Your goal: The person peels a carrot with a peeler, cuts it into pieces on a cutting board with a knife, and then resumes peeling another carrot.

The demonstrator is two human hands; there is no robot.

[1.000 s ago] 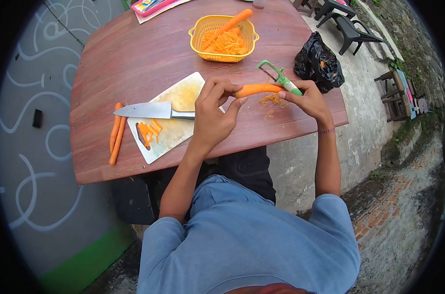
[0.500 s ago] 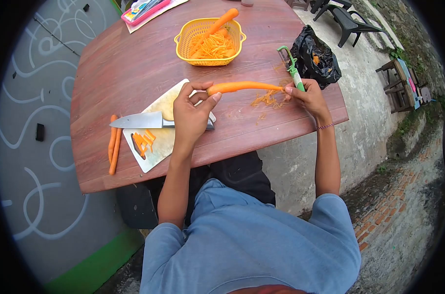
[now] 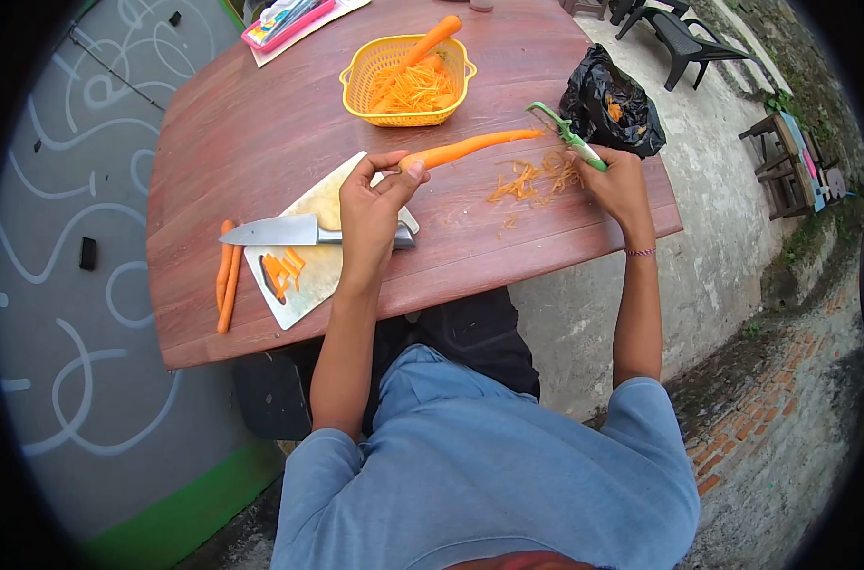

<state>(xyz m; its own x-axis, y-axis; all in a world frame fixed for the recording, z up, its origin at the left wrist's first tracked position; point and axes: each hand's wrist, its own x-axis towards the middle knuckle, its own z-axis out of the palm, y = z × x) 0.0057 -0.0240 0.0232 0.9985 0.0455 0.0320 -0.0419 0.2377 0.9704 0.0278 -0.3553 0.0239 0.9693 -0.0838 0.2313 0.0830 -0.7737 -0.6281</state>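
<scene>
Left hand (image 3: 370, 214): centre of frame, fingers pinched on the thick end of a carrot (image 3: 470, 147), held above the worktop (image 3: 261, 123) and slanting up toward the right.
Right hand (image 3: 620, 185): right of centre, closed around the handle of a green peeler (image 3: 567, 135); its blade end meets the carrot's thin tip.
Peelings (image 3: 532, 179): loose orange shreds on the worktop below the carrot, between the hands.
Board (image 3: 332, 252): left of centre, under the left hand, carrying a knife (image 3: 285, 231) and carrot sticks (image 3: 282, 271).
Two carrots (image 3: 227, 275): on the worktop just left of the board.
Basket (image 3: 408, 74): yellow, top centre, holding shreds and one carrot leaning over the rim.
Black bag (image 3: 611, 106): upper right, past the worktop edge.
</scene>
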